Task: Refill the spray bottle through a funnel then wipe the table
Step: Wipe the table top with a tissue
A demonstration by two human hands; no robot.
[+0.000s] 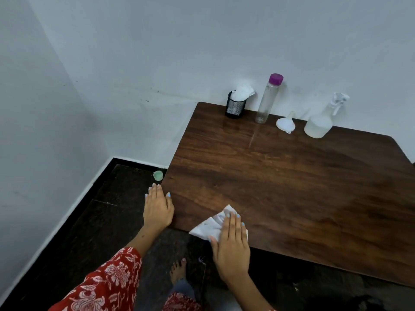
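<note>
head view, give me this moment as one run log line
phase: wiping | right hand: flat on tissue, near table corner | left hand: resting on table edge | spray bottle, funnel: at back

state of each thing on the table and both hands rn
spray bottle: upright, sprayer on
purple-capped bottle: upright, capped, looks empty
funnel: off the bottle, lying on table
mesh cup: upright, holds tissues
tissue: flat under right hand
left hand: open, at table edge

The right hand point(231, 243) presses a white tissue point(213, 225) flat at the desk's point(292, 187) near edge, while the left hand point(158, 207) rests open on the near-left corner. Along the far edge stand a mesh cup point(235, 107) of tissues, a purple-capped bottle point(268, 98), a funnel point(285, 123) and the spray bottle point(321, 122).
</note>
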